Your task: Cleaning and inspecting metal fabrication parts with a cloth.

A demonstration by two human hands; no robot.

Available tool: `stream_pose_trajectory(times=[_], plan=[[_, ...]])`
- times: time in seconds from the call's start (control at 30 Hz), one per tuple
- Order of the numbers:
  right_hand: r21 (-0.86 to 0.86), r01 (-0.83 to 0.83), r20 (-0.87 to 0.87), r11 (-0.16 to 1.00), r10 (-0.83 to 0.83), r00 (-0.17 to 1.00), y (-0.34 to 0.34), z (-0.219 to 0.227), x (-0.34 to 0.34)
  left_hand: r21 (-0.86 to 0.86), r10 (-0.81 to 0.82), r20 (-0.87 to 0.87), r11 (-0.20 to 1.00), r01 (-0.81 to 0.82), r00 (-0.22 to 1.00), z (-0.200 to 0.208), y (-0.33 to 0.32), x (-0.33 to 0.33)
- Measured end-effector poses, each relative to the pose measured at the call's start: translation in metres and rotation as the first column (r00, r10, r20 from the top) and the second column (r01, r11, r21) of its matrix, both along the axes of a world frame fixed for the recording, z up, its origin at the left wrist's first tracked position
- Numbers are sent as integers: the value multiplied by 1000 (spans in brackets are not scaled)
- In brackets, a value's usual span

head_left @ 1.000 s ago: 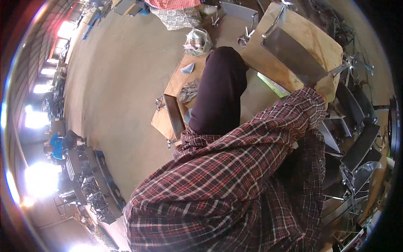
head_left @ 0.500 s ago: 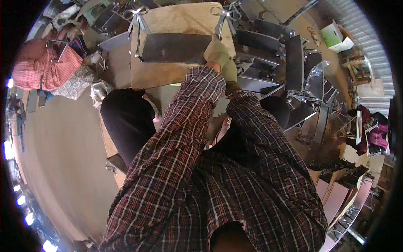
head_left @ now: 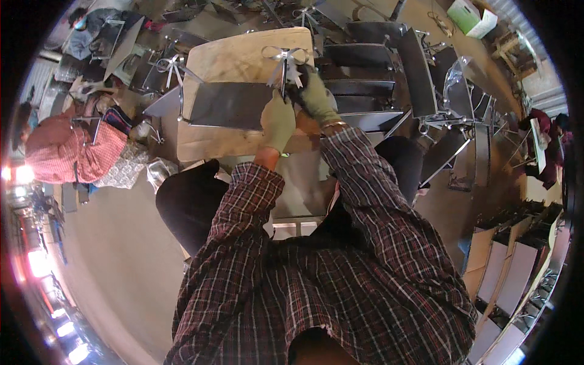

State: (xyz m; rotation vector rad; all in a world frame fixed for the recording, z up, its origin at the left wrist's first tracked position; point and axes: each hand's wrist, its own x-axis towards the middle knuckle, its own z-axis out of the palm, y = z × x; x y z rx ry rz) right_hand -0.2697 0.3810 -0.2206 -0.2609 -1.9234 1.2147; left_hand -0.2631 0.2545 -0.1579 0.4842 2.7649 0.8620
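Note:
A grey metal sheet [head_left: 228, 104] lies on a wooden board [head_left: 234, 58] in front of me. A shiny wire fitting [head_left: 286, 59] with looped ends stands at the sheet's right end. My left hand [head_left: 278, 121], in a green glove, is closed over that right end, just below the fitting's stem. My right hand [head_left: 316, 97], also gloved, is closed beside the fitting, touching its right side; what it grips is partly hidden. Both plaid sleeves reach up from the lower edge.
Several dark metal sheets [head_left: 365, 58] with wire fittings are stacked to the right and behind the board. Another fitting [head_left: 170, 66] sits at the board's left corner. A person in a red checked shirt [head_left: 67, 146] crouches at the left. Cardboard boxes [head_left: 505, 261] stand at the lower right.
My head has swung toward the board, which now sits centred. Both arms have reached forward, and both hands have closed at the sheet's right end by the wire fitting.

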Motion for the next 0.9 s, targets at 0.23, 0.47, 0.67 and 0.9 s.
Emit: stream_pose_trajectory(times=[0.23, 0.47, 0.67, 0.9], plan=[[-117, -178, 90, 977, 189, 978, -9, 16, -26, 128, 0, -47, 992, 6, 999, -20, -12, -10], [-90, -106, 91, 990, 114, 989, 5, -6, -19, 192, -14, -50, 981, 24, 999, -21, 2, -7], [-179, -294, -137, 939, 272, 952, -6, 44, -28, 230, 12, 63, 973, -26, 998, -19, -16, -15], [51, -8, 292, 999, -7, 956, -23, 50, -16, 216, 55, 110, 973, -78, 992, -17, -18, -20]])
